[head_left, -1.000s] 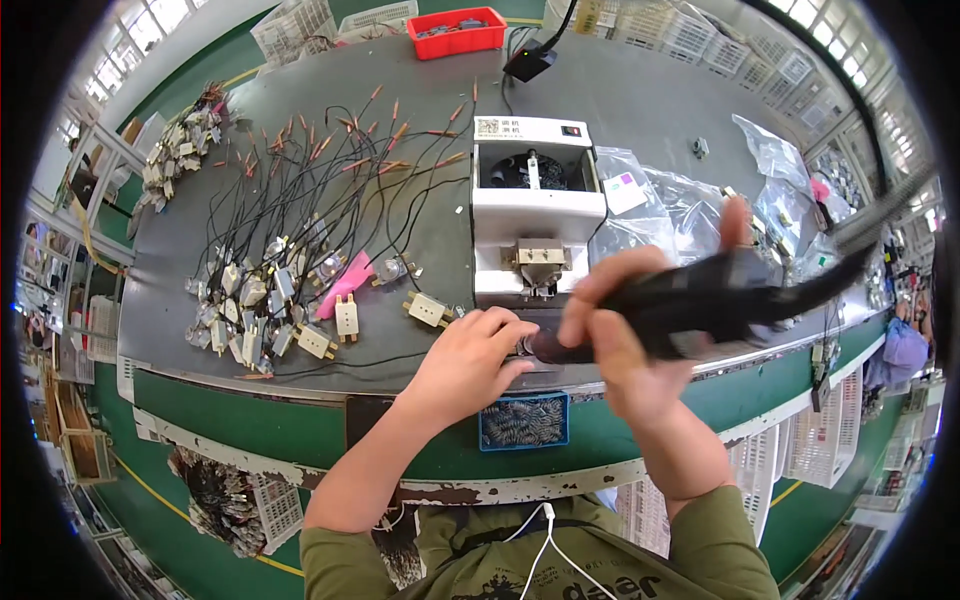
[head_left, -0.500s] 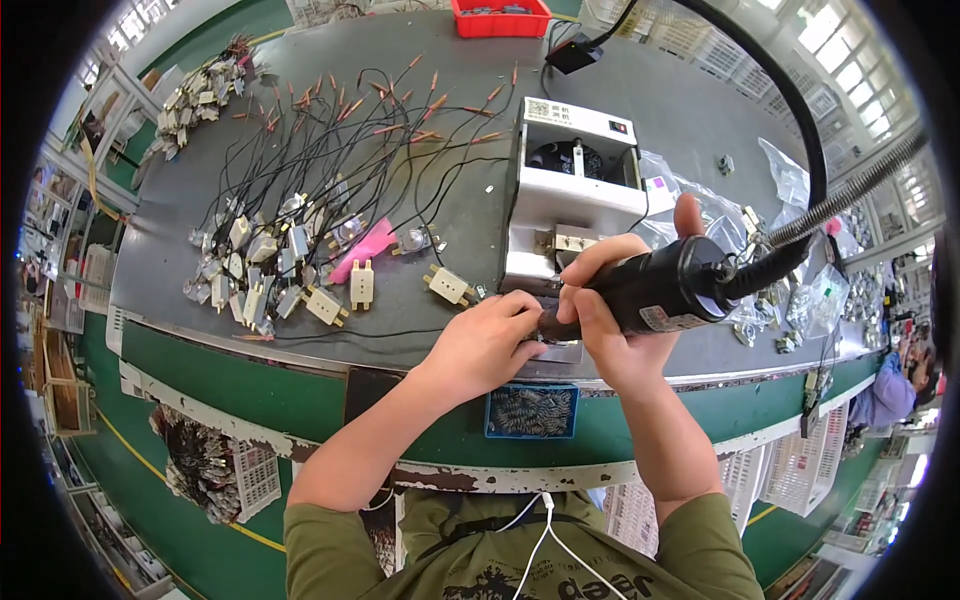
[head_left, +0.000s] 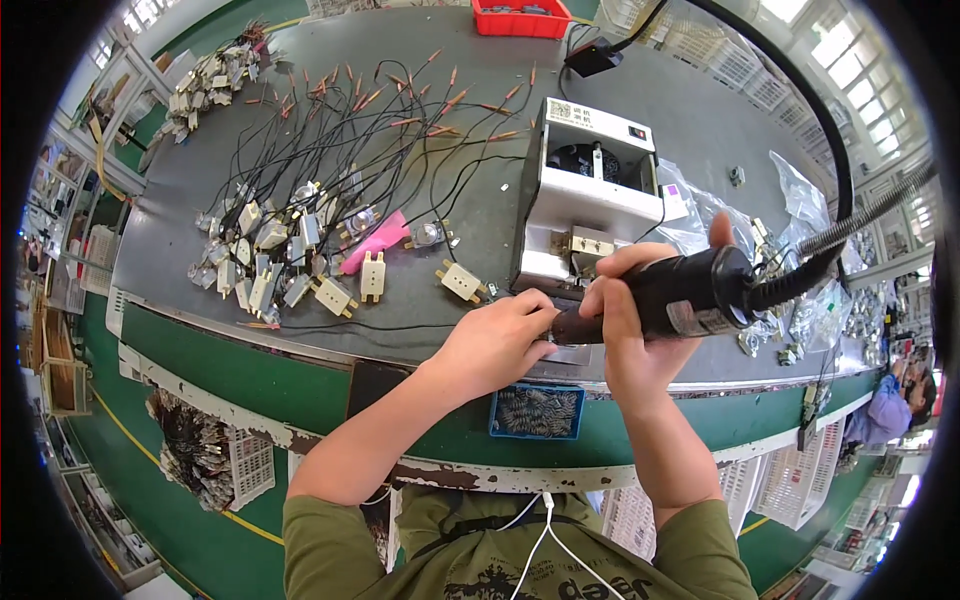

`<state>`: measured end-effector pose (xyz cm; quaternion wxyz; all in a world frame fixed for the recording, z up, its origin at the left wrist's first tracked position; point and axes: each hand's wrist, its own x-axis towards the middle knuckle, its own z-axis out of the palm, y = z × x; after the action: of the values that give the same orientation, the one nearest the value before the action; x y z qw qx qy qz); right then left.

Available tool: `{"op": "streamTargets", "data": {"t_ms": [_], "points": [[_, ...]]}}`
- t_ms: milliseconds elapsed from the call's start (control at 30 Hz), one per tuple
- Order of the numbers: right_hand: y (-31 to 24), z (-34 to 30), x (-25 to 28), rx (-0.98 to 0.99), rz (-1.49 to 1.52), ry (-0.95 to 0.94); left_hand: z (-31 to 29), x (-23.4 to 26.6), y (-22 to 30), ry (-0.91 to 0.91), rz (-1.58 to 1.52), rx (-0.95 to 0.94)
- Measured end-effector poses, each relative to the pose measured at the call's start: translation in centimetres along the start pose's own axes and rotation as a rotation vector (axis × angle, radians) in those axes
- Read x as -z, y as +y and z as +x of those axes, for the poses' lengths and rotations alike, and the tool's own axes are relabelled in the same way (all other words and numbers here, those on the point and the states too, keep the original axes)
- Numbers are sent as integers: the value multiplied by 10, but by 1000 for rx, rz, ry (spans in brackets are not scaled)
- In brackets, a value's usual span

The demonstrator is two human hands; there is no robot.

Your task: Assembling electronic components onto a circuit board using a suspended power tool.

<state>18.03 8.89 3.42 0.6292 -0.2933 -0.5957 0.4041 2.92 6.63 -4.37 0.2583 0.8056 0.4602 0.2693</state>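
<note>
My right hand [head_left: 640,325] is wrapped around a black electric screwdriver [head_left: 690,290], which lies tilted with its tip pointing left. At that tip, my left hand [head_left: 495,345] is closed with thumb and fingers pressed together; what it pinches is hidden behind the fingers. Both hands are over the table's near edge, just in front of a white and metal bench machine [head_left: 585,195]. A cream plug-like block with brass prongs [head_left: 461,281] lies to the left of the machine. Below the hands sits a blue tray [head_left: 537,411] of small metal parts.
Corded cream and grey blocks [head_left: 265,235] are heaped on the left, beside a pink strip [head_left: 378,243]. A red bin [head_left: 522,20] stands at the back. Clear bags [head_left: 800,190] and small parts lie on the right. The screwdriver's thick black cable [head_left: 835,130] arches overhead; a person [head_left: 885,405] is at far right.
The view has shifted slightly, so the table's things appear a little further right. My right hand and the screwdriver sit slightly lower; both hands keep their grip.
</note>
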Motion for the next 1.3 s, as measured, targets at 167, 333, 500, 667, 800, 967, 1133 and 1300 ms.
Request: {"op": "streamTargets", "data": {"t_ms": [167,333,500,667,800,967,1133,1300], "points": [[4,1,-2,78,-205,-3,1,-1,1,13,21,2],[1,7,3,54,-114,-102,4,-1,3,-39,54,36],[-1,12,7,200,-244,-257,4,1,4,-42,43,37],[-5,15,18,239,-109,-384,3,2,9,-124,60,79],[-21,17,24,74,13,-14,5,8,18,9,81,-36],[-20,38,36,253,-226,82,-9,37,28,-8,-29,110],[9,-29,79,608,-845,-158,-30,38,31,-131,-14,87],[32,-60,62,149,-968,-422,-36,24,37,-193,6,40]]}}
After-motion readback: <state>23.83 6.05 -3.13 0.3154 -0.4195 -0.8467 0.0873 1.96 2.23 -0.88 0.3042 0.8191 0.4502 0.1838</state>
